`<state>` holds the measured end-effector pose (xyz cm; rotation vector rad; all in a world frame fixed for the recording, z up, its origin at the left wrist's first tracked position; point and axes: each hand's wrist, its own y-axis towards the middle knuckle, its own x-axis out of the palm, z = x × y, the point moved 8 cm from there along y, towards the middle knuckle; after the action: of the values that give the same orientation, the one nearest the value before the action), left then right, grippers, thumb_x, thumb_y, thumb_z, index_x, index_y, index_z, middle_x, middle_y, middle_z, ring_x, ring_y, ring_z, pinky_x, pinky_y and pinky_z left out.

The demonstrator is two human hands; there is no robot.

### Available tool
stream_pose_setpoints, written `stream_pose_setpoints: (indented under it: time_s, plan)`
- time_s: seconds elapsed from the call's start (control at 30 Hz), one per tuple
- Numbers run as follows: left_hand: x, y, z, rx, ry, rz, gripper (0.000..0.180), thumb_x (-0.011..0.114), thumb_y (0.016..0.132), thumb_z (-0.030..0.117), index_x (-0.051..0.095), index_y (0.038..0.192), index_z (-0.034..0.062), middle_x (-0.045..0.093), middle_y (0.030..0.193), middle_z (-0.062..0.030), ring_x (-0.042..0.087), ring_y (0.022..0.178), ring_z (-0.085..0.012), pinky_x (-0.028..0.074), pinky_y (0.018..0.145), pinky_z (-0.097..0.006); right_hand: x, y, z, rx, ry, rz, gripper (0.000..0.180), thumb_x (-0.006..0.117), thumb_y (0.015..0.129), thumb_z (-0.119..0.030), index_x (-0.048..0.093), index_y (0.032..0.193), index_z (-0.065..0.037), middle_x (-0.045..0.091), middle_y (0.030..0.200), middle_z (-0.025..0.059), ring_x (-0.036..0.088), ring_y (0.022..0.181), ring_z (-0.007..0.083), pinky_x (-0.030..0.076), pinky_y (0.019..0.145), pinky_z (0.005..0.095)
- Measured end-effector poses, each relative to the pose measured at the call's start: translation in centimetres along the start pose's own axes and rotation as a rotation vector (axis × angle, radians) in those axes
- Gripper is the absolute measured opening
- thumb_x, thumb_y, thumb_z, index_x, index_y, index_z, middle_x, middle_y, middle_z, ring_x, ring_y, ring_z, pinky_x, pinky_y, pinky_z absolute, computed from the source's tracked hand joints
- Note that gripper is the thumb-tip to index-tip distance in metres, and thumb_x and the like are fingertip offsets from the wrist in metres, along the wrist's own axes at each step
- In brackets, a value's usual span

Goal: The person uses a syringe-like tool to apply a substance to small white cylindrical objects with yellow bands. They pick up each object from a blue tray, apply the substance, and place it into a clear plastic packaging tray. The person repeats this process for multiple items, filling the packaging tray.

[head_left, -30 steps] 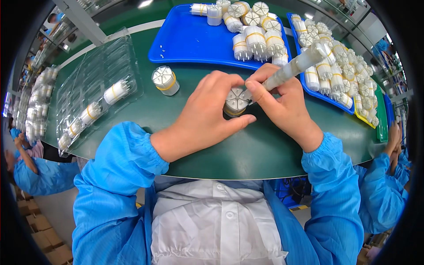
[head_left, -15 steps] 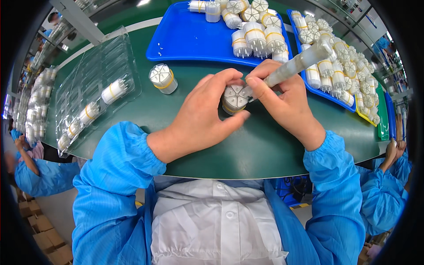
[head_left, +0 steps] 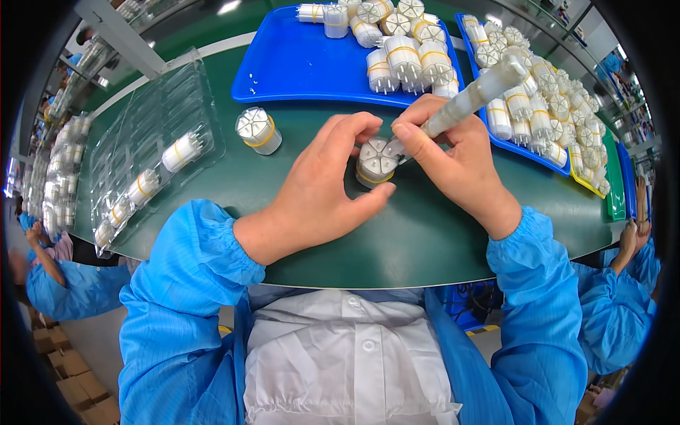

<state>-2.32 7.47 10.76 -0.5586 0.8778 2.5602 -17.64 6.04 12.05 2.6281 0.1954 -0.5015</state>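
A short white cylinder [head_left: 377, 161], its round top split into wedge-shaped segments and a yellow band around it, stands upright on the green table. My left hand [head_left: 319, 185] is curved loosely around its left side, thumb and fingers apart; whether a fingertip touches it I cannot tell. My right hand [head_left: 453, 159] pinches a cloudy, translucent tube [head_left: 478, 95] like a thick pen, slanted with its narrow tip at the right edge of the cylinder's top. Left of my hands, a similar banded cylinder [head_left: 258, 130] stands by itself.
Ahead, a blue tray [head_left: 304, 85] carries several banded cylinders with pins. Another blue tray [head_left: 528, 150] at right is heaped with more. A clear plastic blister tray [head_left: 152, 110] at left has several lying in it. Green table [head_left: 319, 265] lies before me; people in blue sleeves sit at both sides.
My left fingers have loosened and drawn slightly back from the cylinder's top. The right hand and tube have barely moved. The whole view has shifted a little.
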Motion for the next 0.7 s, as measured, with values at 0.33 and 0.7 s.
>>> stream_pose_setpoints:
  time_s: [0.33, 0.7]
  plan:
    - [-1.4, -1.5, 0.6, -0.026, 0.154, -0.106, 0.051, 0.082, 0.077, 0.01, 0.058, 0.121, 0.0022, 0.061, 0.114, -0.0137, 0.061, 0.1, -0.0286, 0.052, 0.084, -0.037, -1.4, 0.3, 0.1, 0.046, 0.078, 0.124, 0.014, 0.072, 0.092, -0.014, 0.068, 0.093, 0.0, 0.066, 0.078, 0.0032, 0.06, 0.068, 0.0079, 0.046, 0.059, 0.0247]
    - [-11.0, -4.6, 0.8, -0.189, 0.729, 0.084, 0.056, 0.076, 0.081, 0.012, 0.049, 0.129, -0.0018, 0.056, 0.109, -0.0187, 0.061, 0.098, -0.0343, 0.053, 0.083, -0.038, 2.0, -0.7, 0.0, 0.076, -0.129, -0.092, 0.013, 0.071, 0.092, -0.013, 0.066, 0.089, -0.001, 0.065, 0.074, 0.0038, 0.059, 0.064, 0.0089, 0.045, 0.056, 0.0258]
